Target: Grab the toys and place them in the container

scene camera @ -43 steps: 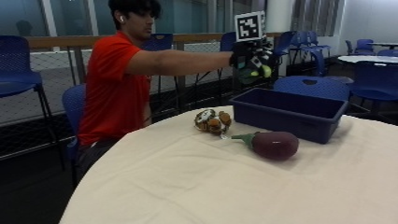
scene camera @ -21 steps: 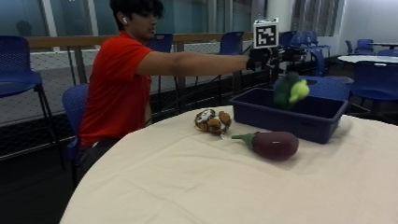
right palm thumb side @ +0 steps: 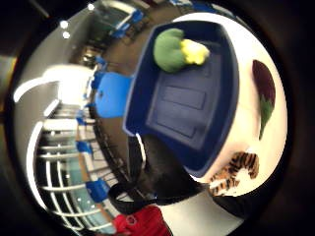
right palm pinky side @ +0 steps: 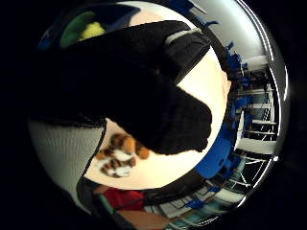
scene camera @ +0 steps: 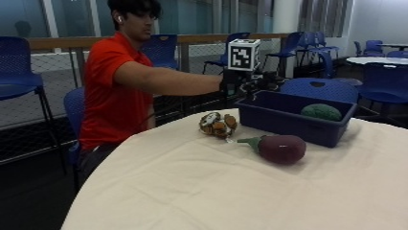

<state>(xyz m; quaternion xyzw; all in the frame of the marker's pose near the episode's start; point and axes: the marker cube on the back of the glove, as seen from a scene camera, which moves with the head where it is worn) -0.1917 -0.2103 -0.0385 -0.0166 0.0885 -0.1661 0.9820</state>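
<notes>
One green-and-yellow plush toy [scene camera: 329, 111] lay inside the single dark blue plastic container [scene camera: 290, 125]. Two toys sat on the cream-clothed round table [scene camera: 191, 191]: a striped plush tiger [scene camera: 218, 124] and a purple plush eggplant [scene camera: 279, 148]. The black-gloved right hand [scene camera: 239, 81] hovered empty, fingers relaxed.

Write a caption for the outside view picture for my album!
Green toy in the blue bin; tiger and eggplant wait on the table.

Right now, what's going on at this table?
A person in a red shirt is clearing toys into a blue bin. One green and yellow toy already lies inside it. The gloved right hand is above the bin's near edge and holds nothing. Two toys remain on the white tablecloth beside the bin: a striped tiger toy and a purple eggplant toy.
</notes>
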